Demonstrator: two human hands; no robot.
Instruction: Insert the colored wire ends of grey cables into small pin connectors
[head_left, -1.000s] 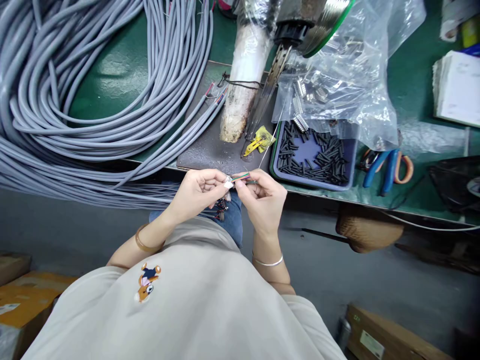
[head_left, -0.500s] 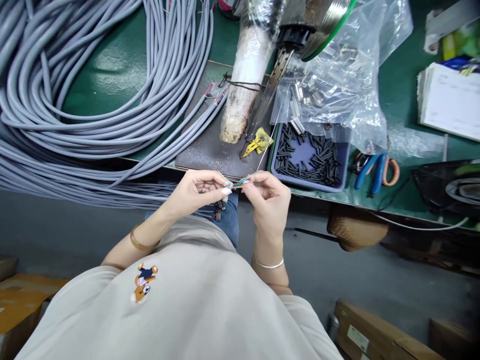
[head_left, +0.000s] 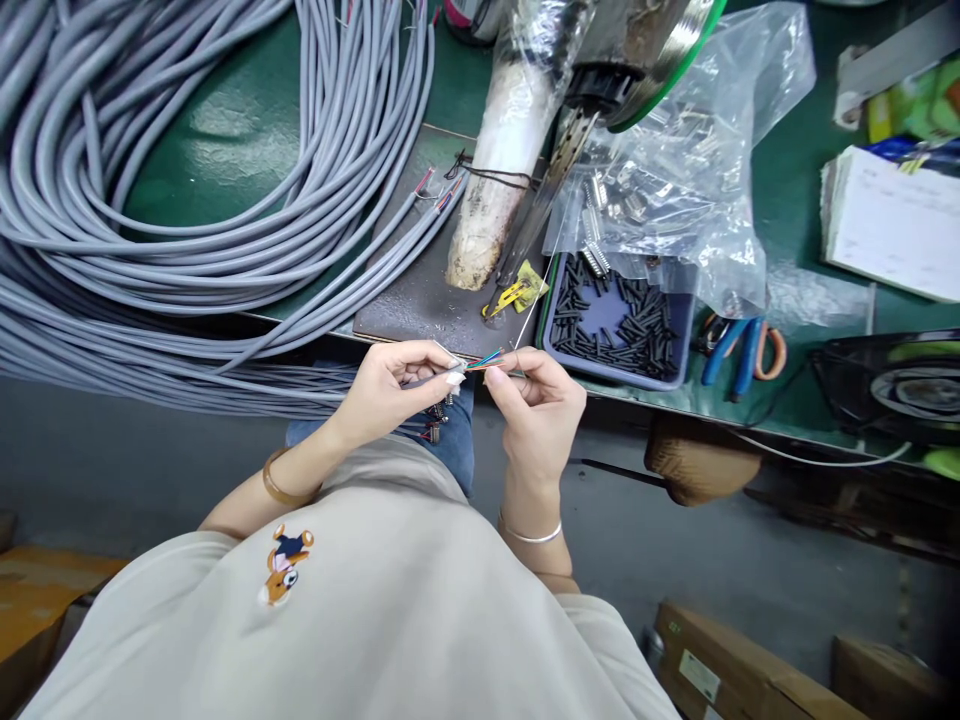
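While the left hand (head_left: 397, 385) is pinching a small bundle of colored wires (head_left: 482, 364) between thumb and fingers, the right hand (head_left: 544, 405) is grasping at the free tips from the other side; the fingers are hiding so much that I cannot tell how many strands it is catching. The bundle is spanning the narrow gap between the two hands, just off the near edge of the green table (head_left: 217, 140) and above the person's lap. A thin strand of solder (head_left: 534, 305) is slanting down toward the right hand. Beyond the hands, a dark mat (head_left: 405, 320) is lying on the table, with gray cables (head_left: 247, 270) looping away to the left. To the right, a purple tray (head_left: 604, 312) is holding short black tubes (head_left: 654, 340), a clear plastic bag (head_left: 690, 200) is overlapping its far side, and blue-and-orange pliers (head_left: 739, 355) are resting nearby.
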